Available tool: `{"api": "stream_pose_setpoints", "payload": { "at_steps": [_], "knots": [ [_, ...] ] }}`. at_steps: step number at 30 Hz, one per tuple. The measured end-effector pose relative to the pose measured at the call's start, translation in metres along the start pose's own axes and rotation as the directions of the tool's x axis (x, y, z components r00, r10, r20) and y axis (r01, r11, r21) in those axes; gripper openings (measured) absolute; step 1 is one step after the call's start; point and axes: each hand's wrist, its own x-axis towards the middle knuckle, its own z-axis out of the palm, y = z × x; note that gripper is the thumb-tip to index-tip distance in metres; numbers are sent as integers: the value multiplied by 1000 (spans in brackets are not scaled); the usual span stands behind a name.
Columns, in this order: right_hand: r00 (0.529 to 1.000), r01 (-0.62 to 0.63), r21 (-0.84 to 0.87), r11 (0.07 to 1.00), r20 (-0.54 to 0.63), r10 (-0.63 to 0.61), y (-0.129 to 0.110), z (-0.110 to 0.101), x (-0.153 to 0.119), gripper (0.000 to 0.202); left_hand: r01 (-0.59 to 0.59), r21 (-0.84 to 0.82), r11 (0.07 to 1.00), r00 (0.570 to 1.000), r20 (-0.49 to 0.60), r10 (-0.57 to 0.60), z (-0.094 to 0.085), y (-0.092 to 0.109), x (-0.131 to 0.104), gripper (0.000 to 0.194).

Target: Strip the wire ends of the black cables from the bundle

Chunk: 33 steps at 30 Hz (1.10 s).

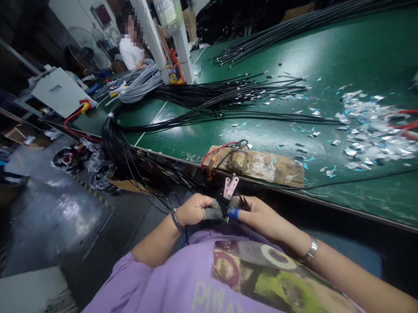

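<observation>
Close to my purple shirt, both hands meet below the table edge. My left hand (198,210), with wrapped fingertips, is closed on a black cable end. Opposite it, my right hand (245,212), with blue tape on one finger, is closed with dark cable ends sticking up between its fingers. Small coloured wire tips show between the hands. A pink clip (230,187) stands upright just beyond the fingers. Behind it, a worn wooden block (277,169) lies at the table edge, with red and black wires over its left end.
On the green table (182,141) lie long black cables (194,97), a grey cable coil (141,90) and scattered foil scraps (369,131). A black bundle (116,143) hangs over the left edge. White posts (184,49) rise at the back. A person (130,49) sits beyond.
</observation>
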Motion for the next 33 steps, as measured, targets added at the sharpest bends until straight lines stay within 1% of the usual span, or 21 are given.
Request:
{"api": "stream_pose_setpoints", "payload": {
  "at_steps": [2,4,6,8,9,11,13,15,18,20,23,25,29,33],
  "knots": [
    [992,78,-72,994,-95,-84,1,0,-1,32,14,-43,999,999,-33,-15,1,0,-1,49],
    [976,110,-95,989,-179,-125,3,0,-2,32,23,-97,995,998,-56,-29,2,0,-2,51],
    [962,119,-37,992,-244,-125,6,-2,-2,35,19,-156,988,997,-69,-30,3,1,-4,52],
    [956,102,64,993,-283,-80,7,-4,0,41,-1,-210,978,995,-94,-19,6,2,-6,52],
    [961,78,118,990,-274,-43,8,-5,1,45,-15,-234,972,994,-113,-11,7,3,-7,53],
    [975,22,210,977,-219,25,6,-5,6,51,-51,-270,962,986,-168,5,11,3,-9,53],
    [985,-10,278,960,-162,57,3,-3,11,53,-89,-288,954,969,-245,16,15,2,-8,53],
    [989,-3,331,944,-138,52,0,-1,16,51,-109,-296,949,948,-319,9,18,1,-7,54],
    [993,24,390,921,-115,22,-4,2,22,51,-90,-314,945,925,-378,-37,21,0,-4,56],
    [993,42,419,907,-117,9,-4,3,23,50,-78,-325,942,917,-393,-59,22,1,-3,56],
    [988,66,438,897,-154,3,-4,4,23,48,-78,-330,941,914,-401,-65,23,4,-2,56],
    [984,62,441,895,-175,18,-3,6,22,49,-84,-326,941,914,-401,-57,24,5,-2,56],
    [986,12,436,900,-155,62,-5,7,21,52,-102,-326,940,924,-382,-32,27,5,-1,55],
    [982,52,442,896,-188,36,-5,8,22,50,-98,-321,942,926,-377,-32,28,4,1,57]
  ]
}}
